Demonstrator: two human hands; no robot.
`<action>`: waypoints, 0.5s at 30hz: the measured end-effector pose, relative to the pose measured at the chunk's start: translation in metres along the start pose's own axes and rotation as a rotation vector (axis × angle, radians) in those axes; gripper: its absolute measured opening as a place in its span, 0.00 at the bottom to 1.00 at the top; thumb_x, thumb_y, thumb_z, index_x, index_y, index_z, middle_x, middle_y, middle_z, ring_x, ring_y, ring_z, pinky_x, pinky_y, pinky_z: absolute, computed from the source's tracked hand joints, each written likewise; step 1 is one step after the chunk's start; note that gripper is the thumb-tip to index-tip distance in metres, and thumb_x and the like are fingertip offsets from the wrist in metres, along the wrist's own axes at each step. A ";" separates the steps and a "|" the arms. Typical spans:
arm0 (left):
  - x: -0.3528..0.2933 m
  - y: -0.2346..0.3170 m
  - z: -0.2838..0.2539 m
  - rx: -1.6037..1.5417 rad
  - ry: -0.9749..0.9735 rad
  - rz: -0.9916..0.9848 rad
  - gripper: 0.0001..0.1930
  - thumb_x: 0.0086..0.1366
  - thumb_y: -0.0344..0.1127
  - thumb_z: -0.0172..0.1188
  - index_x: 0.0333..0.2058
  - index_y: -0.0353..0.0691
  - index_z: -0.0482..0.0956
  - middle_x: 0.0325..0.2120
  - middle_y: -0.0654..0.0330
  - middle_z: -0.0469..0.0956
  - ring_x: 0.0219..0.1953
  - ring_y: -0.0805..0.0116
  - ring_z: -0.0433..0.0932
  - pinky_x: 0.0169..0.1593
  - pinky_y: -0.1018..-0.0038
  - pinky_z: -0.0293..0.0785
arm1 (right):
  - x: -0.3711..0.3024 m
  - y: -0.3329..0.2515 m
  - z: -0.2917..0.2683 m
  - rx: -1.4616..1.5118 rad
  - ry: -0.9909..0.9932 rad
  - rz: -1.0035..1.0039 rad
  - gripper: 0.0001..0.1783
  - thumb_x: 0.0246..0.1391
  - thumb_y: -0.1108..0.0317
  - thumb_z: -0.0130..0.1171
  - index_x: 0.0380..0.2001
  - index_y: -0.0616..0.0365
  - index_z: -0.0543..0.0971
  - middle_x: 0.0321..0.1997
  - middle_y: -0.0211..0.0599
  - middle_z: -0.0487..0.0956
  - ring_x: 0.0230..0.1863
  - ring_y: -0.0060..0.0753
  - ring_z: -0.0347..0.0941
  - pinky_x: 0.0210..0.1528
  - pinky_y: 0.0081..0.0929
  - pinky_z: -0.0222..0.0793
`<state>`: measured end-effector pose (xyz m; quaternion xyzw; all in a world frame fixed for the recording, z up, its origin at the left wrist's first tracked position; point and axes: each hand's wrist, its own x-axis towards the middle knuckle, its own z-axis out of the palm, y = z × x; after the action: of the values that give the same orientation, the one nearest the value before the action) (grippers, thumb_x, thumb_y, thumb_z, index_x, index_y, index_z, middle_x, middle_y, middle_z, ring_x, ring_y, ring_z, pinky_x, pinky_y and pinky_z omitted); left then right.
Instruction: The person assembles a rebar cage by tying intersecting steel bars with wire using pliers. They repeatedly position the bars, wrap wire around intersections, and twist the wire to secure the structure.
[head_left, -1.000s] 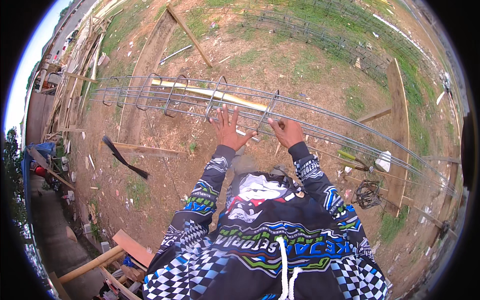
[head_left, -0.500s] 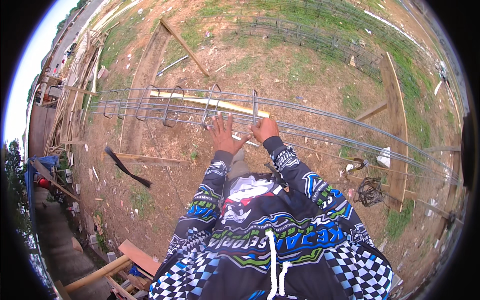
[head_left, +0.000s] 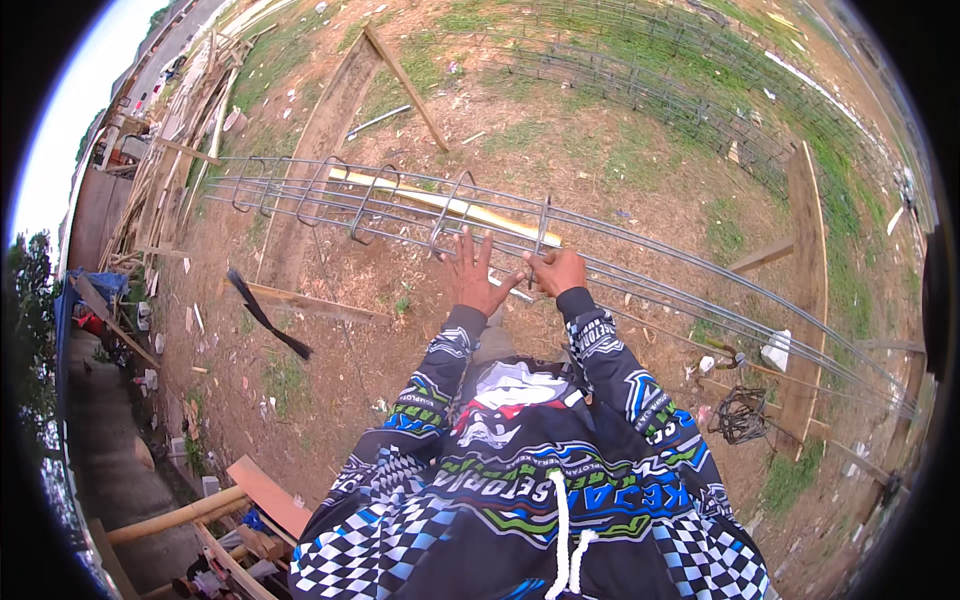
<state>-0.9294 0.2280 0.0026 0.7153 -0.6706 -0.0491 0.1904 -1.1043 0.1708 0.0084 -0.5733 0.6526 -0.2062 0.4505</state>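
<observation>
Several long steel rebars (head_left: 680, 238) run across in front of me, with bent-wire stirrups (head_left: 372, 203) spaced around them on the left half. My right hand (head_left: 558, 272) is closed on the lower end of the rightmost stirrup (head_left: 543, 222), thumb pointing left. Beside it, my left hand (head_left: 482, 278) is open, its fingers spread against the lower bars near another stirrup (head_left: 453, 212). A pale wooden strip (head_left: 440, 203) lies lengthwise among the bars, behind my hands.
Wooden plank supports stand at left (head_left: 320, 150) and right (head_left: 808, 300). A bundle of black tie wire (head_left: 268, 315) hangs at the left. Tangled wire (head_left: 742, 415) lies at lower right. Finished rebar cages (head_left: 640, 85) rest on grass farther off. Lumber (head_left: 205, 110) is piled at far left.
The whole view has shifted, so the bars sit lower and farther right in it. My right hand has turned slightly at the stirrup's lower end; the left stays spread at the bars.
</observation>
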 end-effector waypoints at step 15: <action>-0.010 -0.404 -0.104 -0.604 0.644 -1.224 0.26 0.57 0.50 0.65 0.45 0.33 0.80 0.38 0.45 0.82 0.39 0.49 0.82 0.44 0.63 0.76 | -0.082 -0.008 -0.065 0.347 0.057 -0.031 0.16 0.60 0.59 0.60 0.24 0.61 0.76 0.17 0.31 0.75 0.15 0.19 0.70 0.19 0.17 0.64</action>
<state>-0.5163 0.2710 -0.0405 0.8559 -0.0220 -0.1164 0.5033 -1.1584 0.2290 0.0768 -0.4909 0.6109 -0.3388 0.5205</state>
